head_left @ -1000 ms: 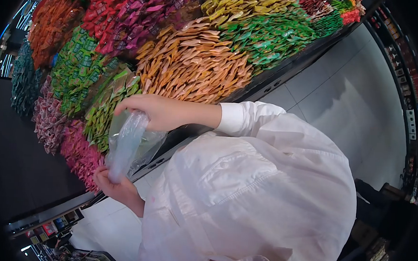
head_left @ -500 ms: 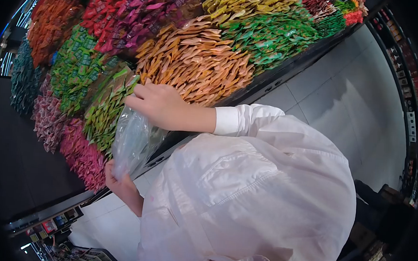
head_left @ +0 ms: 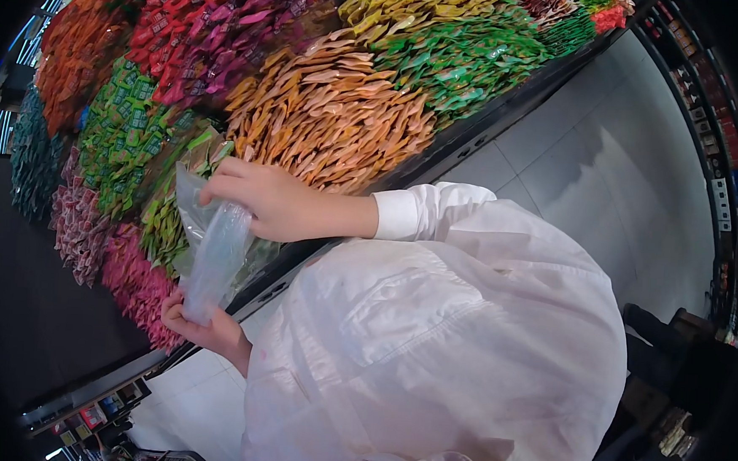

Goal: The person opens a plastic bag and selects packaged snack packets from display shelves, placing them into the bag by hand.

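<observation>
A crumpled clear plastic bag (head_left: 218,251) is stretched between my hands, its film spread out at the upper left. My right hand (head_left: 253,196), below a white cuff, is closed on the bag's upper part. Lower down, my left hand (head_left: 203,326) pinches the bag's bottom end. Behind the bag lie green packets (head_left: 162,226), partly covered by it. Pink packets (head_left: 138,280) are just left of my left hand, and orange packets (head_left: 334,114) are above my right hand.
The display's dark edge (head_left: 476,140) runs diagonally beside my right forearm. Red packets (head_left: 175,16) and yellow packets (head_left: 416,5) fill its far part. Pale floor tiles (head_left: 558,170) and a shelf (head_left: 712,142) are at the right. A dark panel (head_left: 35,295) is at the left.
My right hand has shifted a little left and down, and my left hand slightly left and down. The bag is bunched narrower, with a flap spread at its upper left.
</observation>
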{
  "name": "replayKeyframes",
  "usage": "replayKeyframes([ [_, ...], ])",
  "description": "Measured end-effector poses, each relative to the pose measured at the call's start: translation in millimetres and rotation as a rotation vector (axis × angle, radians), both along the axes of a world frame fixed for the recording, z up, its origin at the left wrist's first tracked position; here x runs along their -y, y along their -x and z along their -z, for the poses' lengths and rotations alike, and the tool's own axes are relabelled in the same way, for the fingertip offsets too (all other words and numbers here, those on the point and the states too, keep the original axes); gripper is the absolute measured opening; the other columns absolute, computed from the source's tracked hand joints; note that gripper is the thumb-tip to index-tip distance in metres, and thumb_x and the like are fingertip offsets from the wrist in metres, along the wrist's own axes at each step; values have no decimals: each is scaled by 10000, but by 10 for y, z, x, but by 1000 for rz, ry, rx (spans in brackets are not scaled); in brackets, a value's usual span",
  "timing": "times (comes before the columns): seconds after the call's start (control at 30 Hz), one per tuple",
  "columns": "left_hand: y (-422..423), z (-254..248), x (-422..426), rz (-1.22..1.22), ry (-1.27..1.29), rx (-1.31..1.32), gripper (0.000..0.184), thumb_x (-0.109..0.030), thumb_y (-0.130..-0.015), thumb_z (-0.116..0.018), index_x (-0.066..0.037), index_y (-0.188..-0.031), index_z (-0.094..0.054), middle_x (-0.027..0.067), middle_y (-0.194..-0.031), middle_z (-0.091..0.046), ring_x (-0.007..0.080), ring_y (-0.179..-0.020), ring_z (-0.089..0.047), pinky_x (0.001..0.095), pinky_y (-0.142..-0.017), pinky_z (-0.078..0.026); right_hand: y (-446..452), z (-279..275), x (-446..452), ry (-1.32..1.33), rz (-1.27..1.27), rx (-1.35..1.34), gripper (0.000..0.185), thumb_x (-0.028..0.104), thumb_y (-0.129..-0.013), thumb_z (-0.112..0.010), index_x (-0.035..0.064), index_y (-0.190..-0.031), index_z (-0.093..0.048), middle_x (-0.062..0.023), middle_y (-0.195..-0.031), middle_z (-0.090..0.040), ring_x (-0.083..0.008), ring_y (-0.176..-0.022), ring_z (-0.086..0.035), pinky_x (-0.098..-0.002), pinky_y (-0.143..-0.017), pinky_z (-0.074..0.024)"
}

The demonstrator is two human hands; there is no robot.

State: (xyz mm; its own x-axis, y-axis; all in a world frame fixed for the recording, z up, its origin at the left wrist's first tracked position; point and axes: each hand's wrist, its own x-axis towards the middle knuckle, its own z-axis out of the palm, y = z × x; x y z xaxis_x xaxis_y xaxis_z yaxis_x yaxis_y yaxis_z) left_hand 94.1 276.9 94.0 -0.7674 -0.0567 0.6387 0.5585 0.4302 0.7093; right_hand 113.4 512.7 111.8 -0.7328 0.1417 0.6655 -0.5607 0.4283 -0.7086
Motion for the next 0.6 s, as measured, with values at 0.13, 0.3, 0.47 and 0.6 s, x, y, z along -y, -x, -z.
replayKeyframes([
  [0.13,77,45,116,-111,189,99,298,31,-753,-574,-71,-910,-342,80,-1002,-391,223,-1016,-434,363,-948,-369,-72,-50,103,91,-249,-86,365,-33,-718,-603,85,-1061,-572,-88,-934,-514,-294,-931,-540,-372,-798,-448],
  [0.3,-65,-43,-42,-16,158,212,287,-23,-776,-607,-46,-906,-353,82,-991,-420,224,-958,-446,359,-911,-392,-98,-37,111,-80,-143,-115,343,-2,-700,-647,98,-1018,-568,-75,-907,-507,-278,-924,-524,-368,-766,-451],
  [0.47,21,-5,160,-34,221,194,251,-11,-786,-648,-19,-785,-397,69,-893,-482,195,-862,-476,328,-878,-415,-107,-14,173,-157,-77,-63,324,18,-685,-628,95,-992,-560,-75,-892,-525,-273,-917,-541,-385,-746,-463],
  [0.6,65,6,305,-137,62,63,231,-91,-870,-629,-22,-752,-442,63,-857,-496,169,-847,-482,313,-859,-427,-85,67,200,-361,144,-36,268,110,-721,-640,106,-961,-521,-64,-846,-514,-255,-792,-584,-372,-618,-491],
])
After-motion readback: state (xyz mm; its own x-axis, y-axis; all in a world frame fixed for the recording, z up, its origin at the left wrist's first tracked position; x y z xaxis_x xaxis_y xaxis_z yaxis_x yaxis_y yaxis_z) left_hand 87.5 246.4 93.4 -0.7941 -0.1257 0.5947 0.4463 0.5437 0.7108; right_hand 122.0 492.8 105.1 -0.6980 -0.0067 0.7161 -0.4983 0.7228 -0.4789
